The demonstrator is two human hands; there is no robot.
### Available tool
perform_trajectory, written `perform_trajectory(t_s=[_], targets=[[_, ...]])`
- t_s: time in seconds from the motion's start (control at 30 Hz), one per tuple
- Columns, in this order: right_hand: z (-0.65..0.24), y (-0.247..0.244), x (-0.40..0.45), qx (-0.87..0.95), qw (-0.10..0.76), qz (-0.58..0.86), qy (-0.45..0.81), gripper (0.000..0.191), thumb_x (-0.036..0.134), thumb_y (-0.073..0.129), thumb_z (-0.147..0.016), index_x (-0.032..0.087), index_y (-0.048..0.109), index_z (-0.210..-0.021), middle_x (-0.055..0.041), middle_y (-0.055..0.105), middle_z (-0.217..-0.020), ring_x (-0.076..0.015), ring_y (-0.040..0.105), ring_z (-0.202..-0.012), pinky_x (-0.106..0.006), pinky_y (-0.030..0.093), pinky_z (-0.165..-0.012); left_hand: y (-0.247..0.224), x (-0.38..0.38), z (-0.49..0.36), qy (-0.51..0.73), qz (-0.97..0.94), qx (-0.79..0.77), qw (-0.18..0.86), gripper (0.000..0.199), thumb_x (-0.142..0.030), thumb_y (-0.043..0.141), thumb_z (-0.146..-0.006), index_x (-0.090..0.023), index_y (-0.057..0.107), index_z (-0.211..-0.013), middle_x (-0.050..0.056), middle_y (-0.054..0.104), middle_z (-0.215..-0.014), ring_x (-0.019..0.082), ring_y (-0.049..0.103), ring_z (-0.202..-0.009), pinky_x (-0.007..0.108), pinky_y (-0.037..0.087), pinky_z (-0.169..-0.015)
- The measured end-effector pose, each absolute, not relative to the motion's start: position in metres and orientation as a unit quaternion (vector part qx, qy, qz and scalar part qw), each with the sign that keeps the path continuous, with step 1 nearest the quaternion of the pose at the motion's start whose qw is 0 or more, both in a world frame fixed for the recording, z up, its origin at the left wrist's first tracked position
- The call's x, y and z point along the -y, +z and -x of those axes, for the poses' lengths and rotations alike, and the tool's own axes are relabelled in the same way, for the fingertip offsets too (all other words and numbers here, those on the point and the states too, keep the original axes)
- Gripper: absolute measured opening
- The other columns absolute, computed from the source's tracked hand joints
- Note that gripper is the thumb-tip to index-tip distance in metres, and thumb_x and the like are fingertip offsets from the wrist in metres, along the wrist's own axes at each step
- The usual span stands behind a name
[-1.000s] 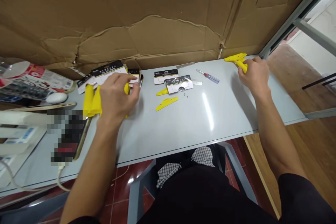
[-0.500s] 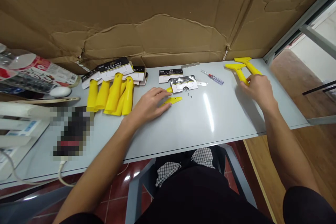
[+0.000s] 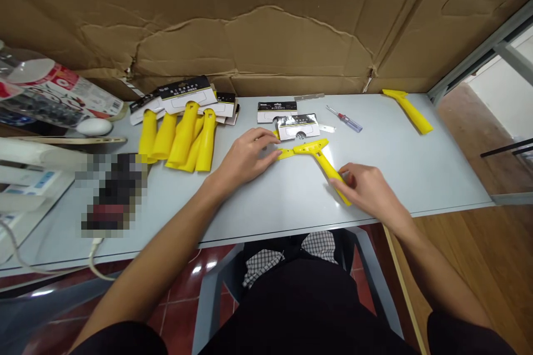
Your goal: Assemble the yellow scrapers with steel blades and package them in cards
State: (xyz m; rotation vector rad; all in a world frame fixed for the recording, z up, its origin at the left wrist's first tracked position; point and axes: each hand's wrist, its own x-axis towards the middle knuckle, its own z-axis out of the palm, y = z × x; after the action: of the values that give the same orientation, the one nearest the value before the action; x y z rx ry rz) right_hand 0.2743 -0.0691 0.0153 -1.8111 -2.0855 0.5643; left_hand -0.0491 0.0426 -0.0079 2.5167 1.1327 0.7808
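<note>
Left hand (image 3: 245, 158) spread, fingertips against yellow scraper (image 3: 310, 150) on worktop (image 3: 395, 150); right hand (image 3: 366, 188) curled, pinching scraper's handle (image 3: 328, 169).

Your left hand (image 3: 245, 158) lies palm down, fingers extended forward; your right hand (image 3: 366, 188) curls inward, fingertips lowered, wrist angled in.

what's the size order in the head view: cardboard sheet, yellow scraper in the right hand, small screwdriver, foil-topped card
Largest to smallest:
1. Cardboard sheet
2. Yellow scraper in the right hand
3. Small screwdriver and foil-topped card: they look about equally long, so unranked
</note>
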Motion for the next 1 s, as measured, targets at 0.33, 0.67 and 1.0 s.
perform_trajectory(t_s=[0.33, 0.67, 1.0], targets=[[-0.462, 0.0, -0.045, 0.57, 0.134, 0.805, -0.1, 0.045, 0.03, 0.064, -0.097, 0.01, 0.078, -0.135, -0.032, 0.073, -0.123, -0.037, 0.063, -0.111, -0.049, 0.042, -0.091, 0.005, -0.068, 0.04, 0.264, -0.864, -0.423, 0.063, 0.031, -0.036, 0.062, -0.101, -0.021, 0.078, -0.122, 0.013, 0.076, -0.13, 0.035, 0.066, -0.12, 0.054, 0.052, -0.109], [-0.384, -0.009, -0.017, 0.677, 0.249, 0.693, 0.014, 0.039, 0.039, 0.07, -0.09, 0.018, 0.078, -0.122, -0.0193, 0.07, -0.117, -0.0271, 0.067, -0.075, -0.051, 0.056, -0.093, 0.003, -0.105, 0.005, 0.164, -0.902, -0.393, 0.07, 0.046, -0.031, 0.071, -0.091, -0.023, 0.073, -0.136, 0.014, 0.074, -0.137, 0.039, 0.064, -0.127, 0.056, 0.049, -0.107], [-0.344, 0.01, 0.003, 0.657, 0.275, 0.693, -0.109, 0.038, 0.052, 0.057, -0.1, 0.023, 0.078, -0.112, -0.0179, 0.074, -0.114, -0.0394, 0.068, -0.106, -0.058, 0.053, -0.092, 0.024, -0.099, 0.033, 0.33, -0.816, -0.407, 0.244, 0.043, -0.023, 0.071, -0.087, -0.022, 0.072, -0.129, 0.004, 0.075, -0.101, 0.024, 0.074, -0.094, 0.04, 0.063, -0.089]])
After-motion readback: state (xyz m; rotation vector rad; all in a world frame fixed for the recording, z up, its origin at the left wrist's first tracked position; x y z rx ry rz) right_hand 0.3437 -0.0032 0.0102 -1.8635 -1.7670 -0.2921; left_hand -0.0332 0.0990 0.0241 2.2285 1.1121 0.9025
